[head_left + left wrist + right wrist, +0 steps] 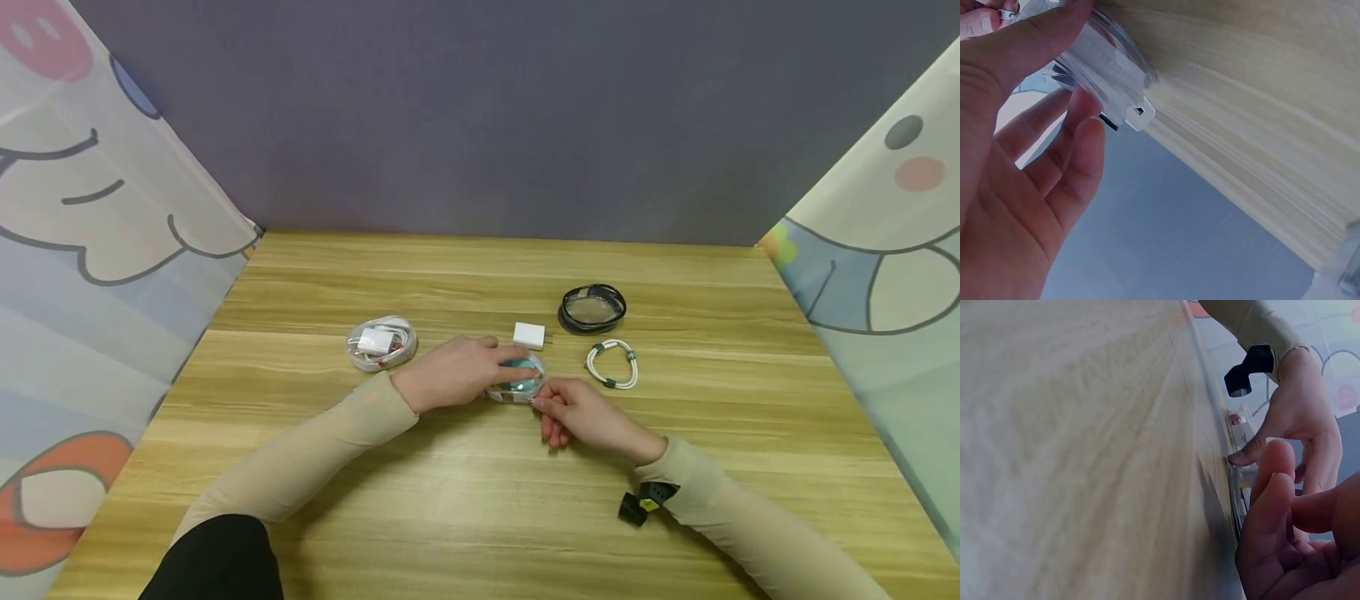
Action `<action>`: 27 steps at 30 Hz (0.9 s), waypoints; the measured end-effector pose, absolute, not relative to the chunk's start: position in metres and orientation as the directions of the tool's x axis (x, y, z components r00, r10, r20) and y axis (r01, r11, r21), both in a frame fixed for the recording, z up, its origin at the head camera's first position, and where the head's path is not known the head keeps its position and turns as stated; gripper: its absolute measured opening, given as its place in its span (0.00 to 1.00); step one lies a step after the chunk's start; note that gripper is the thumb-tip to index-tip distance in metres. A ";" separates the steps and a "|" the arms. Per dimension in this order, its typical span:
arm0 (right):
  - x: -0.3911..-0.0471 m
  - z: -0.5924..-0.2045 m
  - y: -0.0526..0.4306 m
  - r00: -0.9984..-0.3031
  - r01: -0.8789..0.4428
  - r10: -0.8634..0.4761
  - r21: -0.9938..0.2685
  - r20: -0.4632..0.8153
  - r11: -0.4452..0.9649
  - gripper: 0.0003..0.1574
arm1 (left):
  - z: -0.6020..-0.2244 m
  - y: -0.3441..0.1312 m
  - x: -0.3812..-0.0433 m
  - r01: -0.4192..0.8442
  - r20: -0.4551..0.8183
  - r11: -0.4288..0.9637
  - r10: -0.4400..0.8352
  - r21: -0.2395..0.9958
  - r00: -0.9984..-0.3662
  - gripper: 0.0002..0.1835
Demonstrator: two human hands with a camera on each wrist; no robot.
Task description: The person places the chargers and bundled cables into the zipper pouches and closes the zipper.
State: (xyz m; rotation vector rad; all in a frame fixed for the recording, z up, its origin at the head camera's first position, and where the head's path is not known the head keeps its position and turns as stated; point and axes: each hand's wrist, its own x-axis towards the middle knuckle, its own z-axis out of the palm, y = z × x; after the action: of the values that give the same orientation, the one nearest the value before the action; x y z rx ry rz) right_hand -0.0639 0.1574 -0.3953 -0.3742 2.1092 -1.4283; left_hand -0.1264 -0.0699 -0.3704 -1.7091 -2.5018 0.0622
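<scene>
From the head, your left hand (461, 369) held a clear oval plastic case (525, 387) down at the brown wooden table (465, 517), your right hand (581, 417) at the case's edge. From the left wrist, your left fingers curved round it; your right pinched a small white tip (1007, 14). From the right wrist, thumb and forefinger met.

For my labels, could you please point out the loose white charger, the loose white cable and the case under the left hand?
White charger (528, 335), head view, middle of body.
White cable (610, 383), head view, lower tie.
Case (527, 386), head view, exposed near part.
</scene>
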 end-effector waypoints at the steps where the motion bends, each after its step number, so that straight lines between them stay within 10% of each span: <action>1: -0.064 -0.395 0.158 -0.804 0.082 -0.518 -0.917 -0.292 0.390 0.15 | -0.370 -0.070 -0.126 0.926 0.068 0.364 0.931 -0.099 -0.359 0.39; 27: -0.097 -0.370 0.220 -0.931 -0.200 -0.364 -0.832 -0.003 0.518 0.14 | -0.359 -0.096 -0.129 0.887 0.045 0.459 0.888 -0.043 -0.458 0.28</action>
State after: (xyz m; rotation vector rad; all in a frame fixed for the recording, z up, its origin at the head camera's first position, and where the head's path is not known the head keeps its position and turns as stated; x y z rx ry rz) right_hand -0.0969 0.2200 -0.3704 -0.4845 2.5788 -1.3791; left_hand -0.1294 -0.0959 -0.3585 -1.6026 -2.6315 0.0211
